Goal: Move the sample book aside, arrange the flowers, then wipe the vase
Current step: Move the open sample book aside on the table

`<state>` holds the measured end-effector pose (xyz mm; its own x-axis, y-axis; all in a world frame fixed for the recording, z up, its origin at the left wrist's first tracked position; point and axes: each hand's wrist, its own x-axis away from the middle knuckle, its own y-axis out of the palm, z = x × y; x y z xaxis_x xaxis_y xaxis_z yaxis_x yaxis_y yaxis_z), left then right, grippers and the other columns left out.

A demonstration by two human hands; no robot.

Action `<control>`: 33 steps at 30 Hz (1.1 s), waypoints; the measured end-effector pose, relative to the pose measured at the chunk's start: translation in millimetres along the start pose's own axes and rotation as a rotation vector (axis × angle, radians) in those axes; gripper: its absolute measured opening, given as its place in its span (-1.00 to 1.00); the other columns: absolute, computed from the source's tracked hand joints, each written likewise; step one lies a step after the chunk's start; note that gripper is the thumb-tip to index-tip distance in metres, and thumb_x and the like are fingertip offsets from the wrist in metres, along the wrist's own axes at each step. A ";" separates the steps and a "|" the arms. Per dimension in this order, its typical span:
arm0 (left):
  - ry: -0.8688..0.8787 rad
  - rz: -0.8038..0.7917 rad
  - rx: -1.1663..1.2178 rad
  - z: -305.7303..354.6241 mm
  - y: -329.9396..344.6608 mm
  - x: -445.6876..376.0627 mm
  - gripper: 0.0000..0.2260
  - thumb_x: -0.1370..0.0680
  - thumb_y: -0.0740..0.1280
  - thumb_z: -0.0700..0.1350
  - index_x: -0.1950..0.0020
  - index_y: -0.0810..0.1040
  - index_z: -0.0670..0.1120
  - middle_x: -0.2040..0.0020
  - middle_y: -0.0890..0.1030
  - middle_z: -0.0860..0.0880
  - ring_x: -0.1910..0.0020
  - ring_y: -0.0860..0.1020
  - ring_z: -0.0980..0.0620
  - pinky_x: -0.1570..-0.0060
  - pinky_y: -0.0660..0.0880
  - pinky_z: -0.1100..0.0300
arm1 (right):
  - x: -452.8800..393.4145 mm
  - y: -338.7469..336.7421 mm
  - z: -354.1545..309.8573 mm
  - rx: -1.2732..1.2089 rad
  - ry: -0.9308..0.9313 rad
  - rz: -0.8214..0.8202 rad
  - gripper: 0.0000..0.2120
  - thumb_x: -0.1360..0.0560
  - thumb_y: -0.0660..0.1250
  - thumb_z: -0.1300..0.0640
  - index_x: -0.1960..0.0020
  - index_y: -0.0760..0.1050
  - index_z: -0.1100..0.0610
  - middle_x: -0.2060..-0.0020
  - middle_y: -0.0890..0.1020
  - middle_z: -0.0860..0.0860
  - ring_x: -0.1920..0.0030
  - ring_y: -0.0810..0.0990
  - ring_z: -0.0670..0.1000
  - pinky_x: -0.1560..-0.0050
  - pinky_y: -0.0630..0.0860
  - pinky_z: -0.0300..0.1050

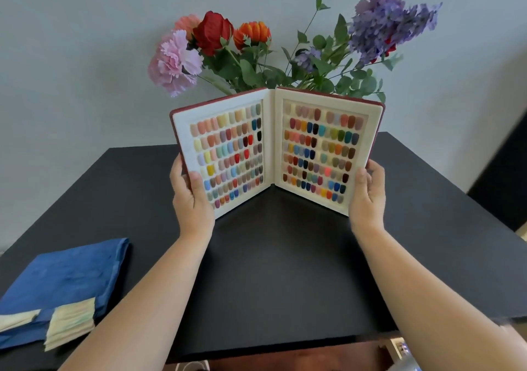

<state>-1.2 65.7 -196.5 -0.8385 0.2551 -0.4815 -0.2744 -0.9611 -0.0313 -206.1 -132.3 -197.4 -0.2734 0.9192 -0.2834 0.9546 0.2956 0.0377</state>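
Note:
The sample book stands open and upright on the black table, showing rows of coloured nail swatches on both pages. My left hand grips its left cover edge, thumb on the page. My right hand grips the right cover edge the same way. Behind the book rise the flowers: pink, red and orange blooms on the left, purple ones on the right, green leaves between. The vase is hidden behind the book.
A folded blue cloth lies at the table's front left, with a pale folded cloth on its near corner. A grey wall stands close behind the table. The table's front edge runs just below my forearms.

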 end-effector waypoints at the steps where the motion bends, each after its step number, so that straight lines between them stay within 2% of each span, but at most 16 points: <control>1: 0.020 -0.014 0.002 -0.4 -0.1 -1.0 -0.70 -0.65 0.06 0.18 -0.39 0.18 0.38 -0.23 0.56 0.22 -0.15 0.60 0.16 -0.02 0.59 0.07 | 2.1 2.4 1.7 0.018 -0.016 -0.016 -0.84 -0.60 0.13 -0.13 -0.15 0.29 -0.35 -0.04 0.59 -0.30 -0.06 0.63 -0.16 0.07 0.63 -0.08; 5: 0.077 -0.086 0.026 -3.0 -4.3 -4.6 -0.64 -0.65 0.10 0.13 -0.44 0.15 0.32 -0.32 0.52 0.17 -0.23 0.56 0.09 -0.09 0.58 -0.09 | 8.7 10.3 4.3 0.091 -0.073 -0.064 -0.81 -0.57 0.11 -0.19 -0.14 0.22 -0.44 -0.04 0.55 -0.42 -0.07 0.59 -0.27 0.08 0.61 -0.21; 9: 0.089 -0.112 -0.003 -0.5 -5.0 -1.6 -0.62 -0.65 0.11 0.11 -0.44 0.13 0.35 -0.33 0.51 0.18 -0.24 0.56 0.12 -0.10 0.58 -0.03 | 11.9 15.4 1.3 0.106 -0.095 -0.081 -0.78 -0.53 0.12 -0.22 -0.13 0.21 -0.48 -0.03 0.52 -0.47 -0.07 0.56 -0.33 0.13 0.58 -0.33; 13: 0.072 -0.128 -0.036 8.0 -10.5 2.6 -0.62 -0.66 0.13 0.10 -0.44 0.14 0.37 -0.29 0.53 0.23 -0.21 0.56 0.16 -0.09 0.57 0.06 | 19.5 16.8 -3.7 0.060 -0.088 -0.019 -0.82 -0.61 0.14 -0.08 -0.17 0.28 -0.32 -0.05 0.54 -0.41 -0.10 0.57 -0.28 0.08 0.60 -0.23; 16: 0.053 -0.148 -0.039 18.4 -24.0 -0.5 -0.65 -0.64 0.19 0.07 -0.36 0.20 0.37 -0.23 0.56 0.26 -0.19 0.57 0.17 -0.11 0.57 0.04 | 31.1 20.5 -11.2 0.022 -0.101 0.016 -0.82 -0.61 0.14 -0.06 -0.19 0.30 -0.26 -0.06 0.54 -0.39 -0.11 0.56 -0.28 0.10 0.60 -0.24; 19: 0.064 -0.173 -0.062 22.2 -52.8 -8.8 -0.68 -0.62 0.25 0.03 -0.28 0.24 0.35 -0.20 0.61 0.18 -0.16 0.60 0.15 -0.08 0.60 0.04 | 49.0 28.5 -18.4 -0.012 -0.119 0.010 -0.81 -0.55 0.14 -0.15 -0.16 0.30 -0.30 -0.05 0.53 -0.41 -0.11 0.54 -0.32 0.14 0.59 -0.32; 21: 0.078 -0.178 -0.088 22.2 -80.0 -15.5 -0.69 -0.60 0.27 0.07 -0.24 0.25 0.36 -0.19 0.62 0.17 -0.13 0.62 0.15 -0.03 0.62 0.09 | 61.1 37.1 -20.4 -0.032 -0.124 -0.004 -0.79 -0.50 0.13 -0.20 -0.14 0.30 -0.34 -0.03 0.52 -0.42 -0.11 0.53 -0.33 0.15 0.58 -0.36; 26: 0.062 -0.125 -0.094 14.2 -133.5 -32.3 -0.68 -0.61 0.26 0.00 -0.22 0.26 0.37 -0.14 0.65 0.17 -0.09 0.64 0.11 0.03 0.59 0.06 | 77.1 76.8 -29.4 -0.031 -0.135 -0.083 -0.76 -0.47 0.14 -0.19 -0.14 0.30 -0.33 -0.02 0.51 -0.46 -0.09 0.51 -0.38 0.16 0.56 -0.39; 28: 0.050 -0.089 -0.088 8.3 -146.3 -38.1 -0.70 -0.61 0.27 0.00 -0.25 0.27 0.30 -0.13 0.65 0.20 -0.09 0.64 0.12 0.05 0.59 0.10 | 80.7 100.2 -34.1 -0.033 -0.131 -0.135 -0.80 -0.53 0.17 -0.12 -0.10 0.29 -0.39 -0.01 0.50 -0.48 -0.09 0.50 -0.39 0.17 0.53 -0.46; 30: 0.052 -0.043 -0.085 1.6 -157.0 -44.5 -0.70 -0.61 0.27 0.01 -0.27 0.27 0.27 -0.11 0.64 0.26 -0.08 0.63 0.16 0.12 0.60 0.24 | 84.0 125.6 -38.7 -0.019 -0.139 -0.185 -0.69 -0.58 0.19 -0.02 -0.05 0.27 -0.48 -0.01 0.49 -0.51 -0.08 0.53 -0.35 0.15 0.52 -0.45; 33: 0.067 0.024 -0.095 -6.9 -173.2 -56.4 -0.70 -0.62 0.25 0.02 -0.22 0.26 0.37 -0.07 0.64 0.28 -0.07 0.63 0.18 0.20 0.56 0.39 | 87.5 162.1 -40.6 0.000 -0.152 -0.241 -0.70 -0.61 0.17 0.02 -0.07 0.28 -0.42 -0.02 0.49 -0.52 -0.07 0.53 -0.36 0.05 0.51 -0.35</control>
<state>96.9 217.1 -169.9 -0.8101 0.2274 -0.5404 -0.2061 -0.9733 -0.1006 -80.0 6.6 -177.2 -0.4717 0.7731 -0.4242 0.8643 0.5007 -0.0486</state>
